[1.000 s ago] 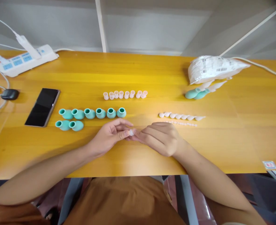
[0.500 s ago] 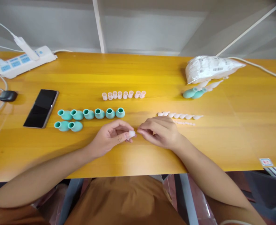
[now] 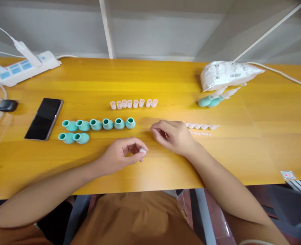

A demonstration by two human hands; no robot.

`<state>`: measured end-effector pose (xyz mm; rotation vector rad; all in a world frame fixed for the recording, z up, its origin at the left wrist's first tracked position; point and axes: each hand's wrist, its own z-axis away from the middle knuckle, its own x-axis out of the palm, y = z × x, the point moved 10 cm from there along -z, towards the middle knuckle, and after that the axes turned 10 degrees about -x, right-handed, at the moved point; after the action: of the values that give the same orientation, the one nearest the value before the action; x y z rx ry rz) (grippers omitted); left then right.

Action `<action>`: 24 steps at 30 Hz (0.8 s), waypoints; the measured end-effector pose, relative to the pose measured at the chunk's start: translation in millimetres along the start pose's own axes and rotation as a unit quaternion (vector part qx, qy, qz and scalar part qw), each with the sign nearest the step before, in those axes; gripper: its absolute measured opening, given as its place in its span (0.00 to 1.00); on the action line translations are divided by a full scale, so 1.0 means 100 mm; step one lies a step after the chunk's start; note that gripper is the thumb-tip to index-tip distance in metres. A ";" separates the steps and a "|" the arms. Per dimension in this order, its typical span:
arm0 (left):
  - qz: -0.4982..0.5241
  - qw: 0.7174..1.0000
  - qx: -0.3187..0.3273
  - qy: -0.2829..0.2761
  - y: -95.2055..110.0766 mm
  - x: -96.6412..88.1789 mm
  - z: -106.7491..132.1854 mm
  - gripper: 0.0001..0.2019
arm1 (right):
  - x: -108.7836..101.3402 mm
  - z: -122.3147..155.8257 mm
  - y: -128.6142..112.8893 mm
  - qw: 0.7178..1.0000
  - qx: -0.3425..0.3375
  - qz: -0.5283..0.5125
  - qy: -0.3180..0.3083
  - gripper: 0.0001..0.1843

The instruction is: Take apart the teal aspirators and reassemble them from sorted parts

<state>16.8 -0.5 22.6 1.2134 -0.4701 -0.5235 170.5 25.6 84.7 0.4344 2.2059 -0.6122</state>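
Over the yellow wooden table [image 3: 163, 175], a small whitish piece [image 3: 143, 151] is pinched by the left hand [image 3: 121, 153]. Near pale, pointed, teardrop-shaped pieces [image 3: 205, 127], the right hand [image 3: 176, 136] is held loosely curled; whether anything is gripped cannot be told.

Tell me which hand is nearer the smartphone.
Left. The left hand is right of the smartphone; the right hand is on that same side, farther off.

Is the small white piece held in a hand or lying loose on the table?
Held: the left hand pinches the small white piece between thumb and fingers.
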 end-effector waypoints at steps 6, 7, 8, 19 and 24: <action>-0.208 0.971 0.111 0.022 0.22 0.09 0.09 0.04 | -0.03 0.04 0.15 0.998 0.055 0.007 0.005 0.09; -0.229 0.965 0.123 0.019 0.23 0.11 0.10 0.04 | -0.03 0.05 0.17 0.998 0.063 0.009 0.005 0.09; -0.245 0.960 0.132 0.015 0.22 0.14 0.11 0.05 | -0.04 0.05 0.20 0.998 0.070 0.008 0.005 0.09; -0.386 0.899 0.198 0.061 0.23 0.13 0.13 0.03 | -0.02 0.06 0.62 0.990 0.086 0.113 -0.021 0.31; -0.388 0.895 0.207 0.068 0.24 0.11 0.13 0.04 | 0.12 0.02 0.69 0.988 0.077 0.120 -0.066 0.32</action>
<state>21.0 -10.7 49.4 1.8428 0.0621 -1.0430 198.4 82.5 54.8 0.7077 1.9513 -0.6631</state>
